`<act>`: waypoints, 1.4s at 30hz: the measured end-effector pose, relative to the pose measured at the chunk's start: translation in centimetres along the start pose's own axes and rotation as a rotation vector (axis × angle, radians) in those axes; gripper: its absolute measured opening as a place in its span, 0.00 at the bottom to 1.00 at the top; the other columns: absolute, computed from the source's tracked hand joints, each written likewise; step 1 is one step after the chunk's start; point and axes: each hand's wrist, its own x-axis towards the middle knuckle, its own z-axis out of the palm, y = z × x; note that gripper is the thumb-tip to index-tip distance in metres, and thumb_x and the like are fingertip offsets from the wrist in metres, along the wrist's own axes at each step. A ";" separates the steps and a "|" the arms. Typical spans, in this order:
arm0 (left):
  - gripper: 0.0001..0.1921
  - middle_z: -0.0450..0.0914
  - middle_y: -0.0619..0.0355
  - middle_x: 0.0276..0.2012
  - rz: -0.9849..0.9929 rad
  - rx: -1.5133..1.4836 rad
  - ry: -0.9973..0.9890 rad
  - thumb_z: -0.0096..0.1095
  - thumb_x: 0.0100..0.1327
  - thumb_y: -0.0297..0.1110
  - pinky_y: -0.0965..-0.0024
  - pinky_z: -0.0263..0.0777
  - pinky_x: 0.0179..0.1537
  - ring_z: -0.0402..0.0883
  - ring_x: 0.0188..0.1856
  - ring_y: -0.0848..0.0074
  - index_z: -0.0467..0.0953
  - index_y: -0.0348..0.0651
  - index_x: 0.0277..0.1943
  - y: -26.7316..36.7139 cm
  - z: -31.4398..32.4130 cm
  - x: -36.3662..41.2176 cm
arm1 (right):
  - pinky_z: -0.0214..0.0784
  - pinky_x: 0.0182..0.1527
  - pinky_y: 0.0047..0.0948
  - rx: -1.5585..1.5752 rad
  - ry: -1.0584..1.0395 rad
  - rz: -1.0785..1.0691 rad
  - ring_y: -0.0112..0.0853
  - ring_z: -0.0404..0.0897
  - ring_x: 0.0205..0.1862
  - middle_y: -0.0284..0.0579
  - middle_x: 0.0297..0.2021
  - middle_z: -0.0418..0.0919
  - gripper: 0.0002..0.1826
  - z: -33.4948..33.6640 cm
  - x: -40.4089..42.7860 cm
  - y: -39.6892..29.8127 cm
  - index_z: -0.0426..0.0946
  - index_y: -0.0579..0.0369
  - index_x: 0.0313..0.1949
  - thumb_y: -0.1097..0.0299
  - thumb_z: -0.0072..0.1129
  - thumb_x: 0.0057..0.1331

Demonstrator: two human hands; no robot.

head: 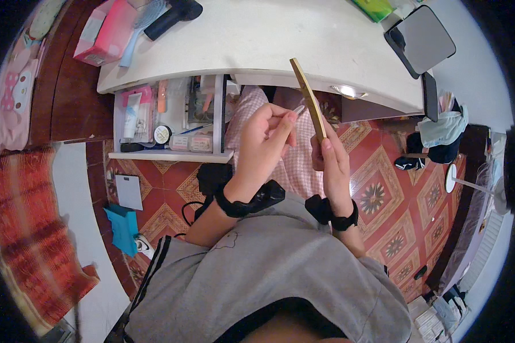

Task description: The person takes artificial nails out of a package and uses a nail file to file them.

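Between the thumb and fingers of my left hand (264,137) is a small, whitish, pointed piece (299,109), too small to identify surely. My right hand (335,160) grips the lower end of a thin, flat, gold-coloured case or panel (307,95). I see that panel nearly edge-on, tilted with its top toward the desk, so its faces are mostly hidden. The pale piece points at the panel's edge; whether they touch I cannot tell. Both hands are above my lap in checked pink trousers (300,158). Each wrist wears a black strap with a device.
An open drawer (171,157) at the left holds a white tube (131,115), a round jar (162,134) and small boxes. On the white desk (257,38) lie a blue hairbrush (141,25), a black hair dryer (174,19), a pink box (105,32) and a standing mirror (425,40).
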 end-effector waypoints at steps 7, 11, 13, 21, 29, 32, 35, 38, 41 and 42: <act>0.08 0.68 0.63 0.17 0.040 0.035 0.011 0.49 0.63 0.31 0.85 0.54 0.17 0.62 0.16 0.89 0.67 0.35 0.34 0.0 0.0 -0.1 | 0.55 0.30 0.18 -0.196 -0.015 -0.064 0.20 0.61 0.26 0.34 0.25 0.66 0.19 -0.8 0.3 -0.2 0.63 0.58 0.56 0.66 0.38 0.66; 0.08 0.63 0.65 0.15 0.158 0.020 0.147 0.49 0.63 0.31 0.84 0.51 0.17 0.58 0.16 0.88 0.68 0.35 0.33 0.2 0.2 0.1 | 0.58 0.38 0.21 -0.297 -0.065 0.000 0.24 0.66 0.31 0.40 0.34 0.72 0.18 -2.2 -0.3 -0.3 0.65 0.58 0.54 0.68 0.38 0.66; 0.08 0.63 0.65 0.15 0.168 0.037 0.155 0.48 0.63 0.31 0.84 0.51 0.18 0.58 0.16 0.88 0.68 0.35 0.33 0.6 0.1 0.2 | 0.58 0.40 0.21 -0.336 -0.080 0.070 0.25 0.67 0.33 0.41 0.37 0.73 0.18 -2.5 -0.3 0.0 0.65 0.58 0.54 0.68 0.38 0.66; 0.08 0.63 0.66 0.15 0.111 0.087 0.080 0.49 0.63 0.32 0.85 0.49 0.17 0.57 0.15 0.89 0.67 0.36 0.32 0.6 0.5 -0.2 | 0.58 0.41 0.22 -0.240 -0.027 -0.096 0.27 0.67 0.34 0.45 0.36 0.72 0.19 -0.9 0.4 -0.5 0.64 0.58 0.55 0.69 0.40 0.64; 0.08 0.63 0.65 0.15 0.166 0.010 0.155 0.49 0.63 0.32 0.84 0.49 0.16 0.58 0.15 0.88 0.67 0.37 0.32 0.7 0.5 0.2 | 0.58 0.36 0.22 -0.212 -0.001 -0.081 0.26 0.66 0.30 0.41 0.31 0.72 0.18 -2.0 -0.3 0.0 0.67 0.59 0.52 0.72 0.40 0.63; 0.08 0.63 0.65 0.15 0.162 -0.012 0.163 0.49 0.63 0.32 0.84 0.49 0.16 0.58 0.15 0.88 0.67 0.36 0.32 0.6 0.9 0.0 | 0.56 0.33 0.21 -0.231 0.011 -0.159 0.24 0.63 0.28 0.40 0.30 0.71 0.19 -1.5 0.1 -0.2 0.67 0.59 0.53 0.73 0.41 0.62; 0.07 0.64 0.65 0.15 0.156 -0.027 0.184 0.49 0.63 0.32 0.84 0.49 0.16 0.58 0.15 0.88 0.67 0.37 0.32 0.8 0.6 -0.1 | 0.57 0.33 0.21 -0.313 -0.048 -0.231 0.24 0.64 0.28 0.39 0.29 0.71 0.18 -1.8 0.1 0.6 0.67 0.60 0.52 0.72 0.41 0.62; 0.07 0.64 0.65 0.15 0.207 -0.022 0.225 0.49 0.63 0.31 0.84 0.49 0.16 0.58 0.15 0.88 0.67 0.37 0.32 1.2 0.4 -0.1 | 0.57 0.33 0.21 -0.289 -0.069 -0.172 0.24 0.64 0.27 0.37 0.26 0.69 0.18 -2.7 0.0 0.5 0.68 0.60 0.52 0.71 0.41 0.63; 0.07 0.63 0.65 0.15 0.173 -0.034 0.212 0.49 0.63 0.32 0.84 0.50 0.16 0.58 0.15 0.88 0.67 0.37 0.32 1.2 1.1 -0.3 | 0.57 0.33 0.20 -0.241 -0.034 -0.118 0.23 0.64 0.27 0.38 0.29 0.72 0.18 -2.7 -0.1 0.4 0.68 0.60 0.51 0.69 0.41 0.64; 0.07 0.63 0.65 0.15 0.171 -0.035 0.210 0.49 0.63 0.32 0.84 0.50 0.16 0.58 0.15 0.88 0.67 0.37 0.32 1.1 1.1 -0.3 | 0.57 0.33 0.20 -0.222 0.002 -0.122 0.23 0.64 0.27 0.37 0.29 0.72 0.18 -2.2 0.1 0.0 0.68 0.60 0.51 0.68 0.40 0.64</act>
